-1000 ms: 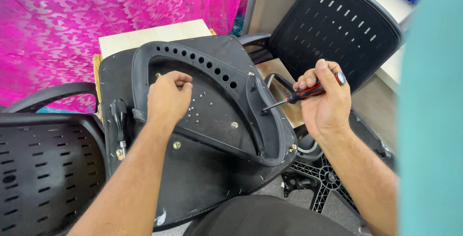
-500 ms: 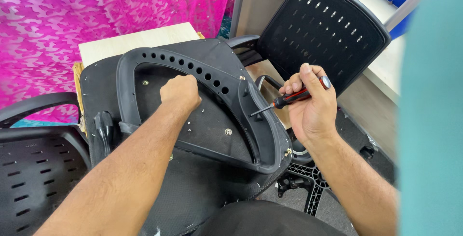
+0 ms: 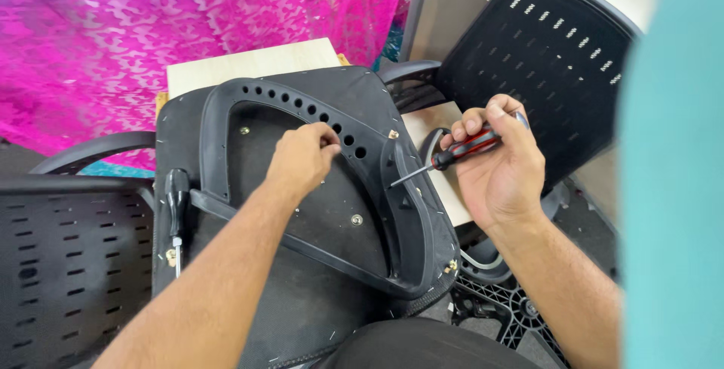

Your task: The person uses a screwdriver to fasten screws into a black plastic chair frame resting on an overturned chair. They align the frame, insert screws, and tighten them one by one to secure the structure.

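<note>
My right fingers [image 3: 483, 124] gripped the red-black screwdriver [image 3: 452, 154]; my left fingers [image 3: 326, 136] pinched at the perforated armrest frame [image 3: 302, 105] on the upturned seat [image 3: 317, 301]. Beyond them lay the wooden worktop [image 3: 249, 63] and pink cloth [image 3: 151, 29].

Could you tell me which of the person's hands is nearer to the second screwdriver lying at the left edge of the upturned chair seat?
The left hand is nearer the black screwdriver, resting on the seat just beside it. The right hand is beyond the seat's opposite edge, holding a red-handled screwdriver.
</note>
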